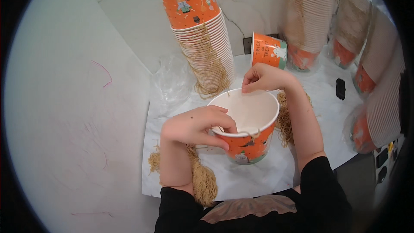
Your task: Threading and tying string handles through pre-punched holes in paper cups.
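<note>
An orange paper bucket (248, 151) with a white inside and a green base band stands upright on the white table cover. My left hand (200, 125) grips its near-left rim, fingers inside and thumb against the outer wall. At the far rim, the fingers of my right hand (265, 78) are pinched together on the edge; whether a cord end is between them is hidden. A short piece of tan cord (250, 133) crosses the near rim, and a small bit of it pokes out at the far-left rim.
A tall leaning stack of buckets (205, 56) with cords hanging down it stands behind. Another bucket (268, 51) lies on its side. Bundles of tan cord (203, 181) flank my arms. Wrapped bucket stacks (308, 13) line the right, near a small black object (340, 89). Clear plastic (170, 80) lies left.
</note>
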The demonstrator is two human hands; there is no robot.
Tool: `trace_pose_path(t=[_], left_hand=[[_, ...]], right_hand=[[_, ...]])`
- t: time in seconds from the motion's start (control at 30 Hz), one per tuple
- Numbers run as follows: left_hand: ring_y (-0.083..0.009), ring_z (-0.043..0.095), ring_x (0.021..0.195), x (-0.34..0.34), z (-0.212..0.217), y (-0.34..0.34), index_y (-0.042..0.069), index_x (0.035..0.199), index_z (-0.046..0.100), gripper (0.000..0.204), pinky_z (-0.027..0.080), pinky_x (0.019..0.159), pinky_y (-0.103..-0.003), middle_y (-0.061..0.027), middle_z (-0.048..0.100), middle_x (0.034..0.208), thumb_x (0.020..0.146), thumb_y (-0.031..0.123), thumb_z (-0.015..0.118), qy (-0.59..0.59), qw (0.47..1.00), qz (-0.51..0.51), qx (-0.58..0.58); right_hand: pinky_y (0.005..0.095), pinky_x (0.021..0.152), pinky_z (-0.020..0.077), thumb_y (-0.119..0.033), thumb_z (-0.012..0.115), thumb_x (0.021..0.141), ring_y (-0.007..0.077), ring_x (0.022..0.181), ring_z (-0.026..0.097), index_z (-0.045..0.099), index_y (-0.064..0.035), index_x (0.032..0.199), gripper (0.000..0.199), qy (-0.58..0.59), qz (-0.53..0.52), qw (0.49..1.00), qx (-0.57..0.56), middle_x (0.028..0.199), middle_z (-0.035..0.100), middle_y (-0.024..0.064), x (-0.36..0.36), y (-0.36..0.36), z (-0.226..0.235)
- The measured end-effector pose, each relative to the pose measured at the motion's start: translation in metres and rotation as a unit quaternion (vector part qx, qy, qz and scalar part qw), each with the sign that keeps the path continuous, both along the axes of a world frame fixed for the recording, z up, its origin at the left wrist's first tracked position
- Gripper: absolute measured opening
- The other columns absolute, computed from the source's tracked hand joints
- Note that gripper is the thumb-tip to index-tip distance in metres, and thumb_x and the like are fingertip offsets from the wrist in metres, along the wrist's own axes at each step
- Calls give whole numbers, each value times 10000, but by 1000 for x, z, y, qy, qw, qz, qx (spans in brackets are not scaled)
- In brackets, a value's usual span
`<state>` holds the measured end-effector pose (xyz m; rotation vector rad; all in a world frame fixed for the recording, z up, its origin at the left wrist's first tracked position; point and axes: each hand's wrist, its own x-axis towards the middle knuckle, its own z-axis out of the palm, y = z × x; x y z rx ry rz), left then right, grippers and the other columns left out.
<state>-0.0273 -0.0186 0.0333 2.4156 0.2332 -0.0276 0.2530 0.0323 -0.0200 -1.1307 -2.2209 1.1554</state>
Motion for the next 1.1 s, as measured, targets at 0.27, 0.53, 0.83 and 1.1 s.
trace_pose_path(t=[0.27,0.53,0.83,1.1], left_hand=[[-130,609,1130,-40,-9,4,-3,1374,534,549,511,943,-305,-56,656,1243,878,74,755,-394,826,264,-305],[-259,535,1313,-36,-19,40,-3,1425,463,423,434,1124,-441,-150,530,1445,1048,181,519,-592,511,6,-624],[-254,495,1352,-45,-13,43,11,1488,396,524,398,1135,-422,-132,515,1469,1076,332,451,-616,541,94,-565],[-227,522,1141,-43,-3,33,70,1223,467,522,441,1007,-446,-100,531,1140,928,458,655,-665,414,272,-560]], right_hand=[[286,818,521,-397,552,1024,123,917,646,672,-19,1172,424,327,-212,920,-33,1040,705,41,-9,11,4],[405,1157,343,-163,921,676,269,1497,269,71,-58,1604,1263,347,-13,890,296,1623,237,116,-51,-43,38],[452,1172,347,-188,953,565,284,1410,417,73,-98,1598,1360,308,-20,866,394,1531,374,133,-93,-45,108],[433,1109,422,-401,952,549,360,1351,450,213,-15,1543,1298,189,-106,770,600,1415,433,233,-132,37,221]])
